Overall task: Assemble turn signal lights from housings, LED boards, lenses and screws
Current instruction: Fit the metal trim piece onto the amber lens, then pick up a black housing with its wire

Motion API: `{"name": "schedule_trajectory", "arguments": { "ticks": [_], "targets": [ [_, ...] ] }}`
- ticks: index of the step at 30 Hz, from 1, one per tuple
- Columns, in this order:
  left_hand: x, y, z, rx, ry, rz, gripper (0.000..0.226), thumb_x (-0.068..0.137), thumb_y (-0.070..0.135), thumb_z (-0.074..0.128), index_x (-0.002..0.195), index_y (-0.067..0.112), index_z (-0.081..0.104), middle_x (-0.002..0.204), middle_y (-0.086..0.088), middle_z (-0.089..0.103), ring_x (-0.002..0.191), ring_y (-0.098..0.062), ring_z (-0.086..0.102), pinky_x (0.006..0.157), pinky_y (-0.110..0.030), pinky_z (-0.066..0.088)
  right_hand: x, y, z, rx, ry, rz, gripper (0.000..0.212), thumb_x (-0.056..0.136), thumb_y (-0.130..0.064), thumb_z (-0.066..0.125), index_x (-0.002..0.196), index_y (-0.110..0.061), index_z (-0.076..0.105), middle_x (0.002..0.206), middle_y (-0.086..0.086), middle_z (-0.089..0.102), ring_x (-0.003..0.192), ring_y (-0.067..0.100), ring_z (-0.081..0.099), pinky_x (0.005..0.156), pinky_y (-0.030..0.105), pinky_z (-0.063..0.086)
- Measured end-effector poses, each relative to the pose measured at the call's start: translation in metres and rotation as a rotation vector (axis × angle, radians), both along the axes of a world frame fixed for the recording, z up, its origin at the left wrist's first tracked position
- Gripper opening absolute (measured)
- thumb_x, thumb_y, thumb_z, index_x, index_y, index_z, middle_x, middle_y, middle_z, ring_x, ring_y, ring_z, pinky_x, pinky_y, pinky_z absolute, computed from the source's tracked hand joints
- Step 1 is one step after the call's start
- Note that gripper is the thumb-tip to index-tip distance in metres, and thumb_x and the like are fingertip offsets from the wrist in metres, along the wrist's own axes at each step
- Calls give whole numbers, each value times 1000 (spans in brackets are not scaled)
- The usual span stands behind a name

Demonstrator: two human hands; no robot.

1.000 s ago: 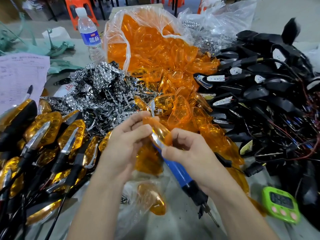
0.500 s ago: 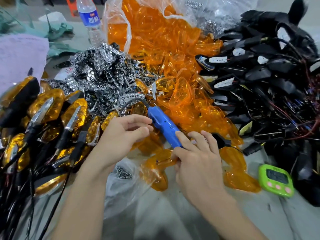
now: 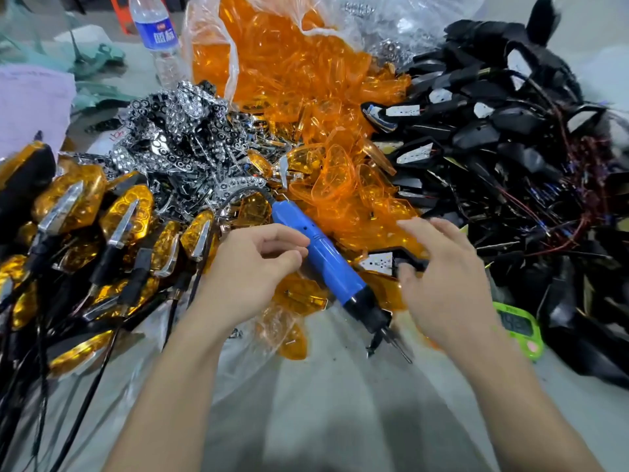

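left hand (image 3: pixel 252 270) fingers (image 3: pixel 289 259) loosely curled, beside screwdriver (image 3: pixel 323 257) | right hand (image 3: pixel 446 284) fingers (image 3: pixel 429 230) spread, thumb touching housing (image 3: pixel 394 255)

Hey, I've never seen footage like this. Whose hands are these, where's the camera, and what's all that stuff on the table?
There is no machine here: a person is assembling turn signal lights by hand. Every picture comes from one camera worn on their head, looking down at the work.

The left hand is loosely curled beside a blue electric screwdriver that lies on the pile; I cannot tell whether it holds anything. The right hand, fingers spread, reaches onto a black housing with a white LED board.

On the grey table are finished lights at the left, chrome reflectors, orange lenses spilling from a bag, wired black housings at the right, and a green timer.
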State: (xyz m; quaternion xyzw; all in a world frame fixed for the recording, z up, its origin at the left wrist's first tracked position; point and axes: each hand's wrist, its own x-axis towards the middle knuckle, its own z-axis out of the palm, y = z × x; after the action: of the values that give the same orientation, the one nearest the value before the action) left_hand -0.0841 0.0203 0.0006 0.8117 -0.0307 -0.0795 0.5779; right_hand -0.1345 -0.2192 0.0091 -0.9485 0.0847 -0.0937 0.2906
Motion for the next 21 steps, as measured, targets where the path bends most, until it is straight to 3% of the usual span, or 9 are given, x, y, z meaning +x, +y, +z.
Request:
{"name": "schedule_trajectory", "arguments": {
  "ticks": [4, 7, 10, 12, 14, 18, 21],
  "targets": [
    [1, -14, 3, -11, -23, -1, 31, 92, -4, 71, 90, 26, 80, 88, 8, 81, 91, -6, 77, 78, -18, 57, 7, -37, 5, 33, 56, -122, 60, 94, -6, 62, 148, -33, 55, 149, -1, 51, 132, 26, 52, 115, 42, 40],
    [2, -25, 7, -24, -27, 4, 30, 92, -5, 69, 90, 23, 80, 85, 8, 81, 89, -8, 76, 69, -14, 57, 16, -62, 10, -63, 58, -173, 69, 88, 7, 55, 148, -26, 55, 152, 6, 50, 142, 29, 42, 118, 43, 32],
    [1, -35, 12, -47, -14, -11, 30, 93, -6, 67, 91, 22, 80, 85, 8, 80, 88, -5, 76, 64, -14, 57, 31, -81, 12, -245, 334, -64, 71, 86, 8, 52, 148, -26, 55, 146, 10, 58, 132, 34, 51, 108, 45, 41],
    [2, -41, 13, -29, -16, -37, 30, 94, -4, 68, 92, 24, 80, 87, 9, 80, 91, -5, 76, 73, -22, 59, 40, -89, 13, -389, 491, 26, 67, 89, 1, 52, 147, -34, 55, 141, 8, 63, 123, 32, 58, 97, 42, 44],
    [4, -47, 14, -4, -24, -59, 29, 94, -1, 69, 93, 27, 80, 88, 11, 80, 93, -6, 76, 83, -28, 56, 49, -95, 16, -438, 522, 71, 58, 93, -8, 56, 141, -40, 58, 132, 4, 68, 116, 30, 61, 91, 40, 43],
    [8, -63, 17, 6, -20, -108, 28, 95, 2, 69, 92, 27, 80, 87, 12, 80, 91, -2, 74, 83, -25, 52, 63, -104, 19, -505, 582, 145, 41, 93, -17, 60, 127, -40, 62, 92, -9, 58, 107, 30, 58, 90, 40, 35],
    [10, -74, 20, 5, -22, -140, 27, 94, 2, 69, 91, 27, 80, 87, 12, 80, 90, -2, 75, 85, -25, 51, 70, -106, 24, -497, 588, 178, 20, 92, -20, 64, 106, -34, 65, 81, -14, 51, 97, 26, 55, 93, 40, 39]
  ]
}}
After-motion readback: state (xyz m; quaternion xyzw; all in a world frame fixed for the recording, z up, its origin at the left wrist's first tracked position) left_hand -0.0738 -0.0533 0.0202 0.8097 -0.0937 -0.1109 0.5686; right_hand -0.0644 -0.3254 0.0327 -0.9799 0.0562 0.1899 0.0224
